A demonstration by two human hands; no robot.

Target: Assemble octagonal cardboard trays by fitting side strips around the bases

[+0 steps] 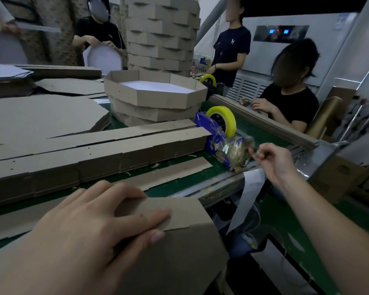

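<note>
The left hand [90, 226] is pressing the side strip [179, 211] with flat fingers onto the tray [179, 262] at the near edge of the bench [254, 128], while the right hand [273, 160] is hovering with pinched fingertips beside the tape dispenser [217, 128] (on tape or not, I cannot tell), so the unfixed strip is probably risking to spring loose.

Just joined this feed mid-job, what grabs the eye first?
The left hand lies pressed flat on a folded cardboard strip in the near foreground. The right hand, fingers curled, hovers beside the blue tape dispenser with its yellow roll, further right. Behind them, finished trays are stacked mid-table.
</note>
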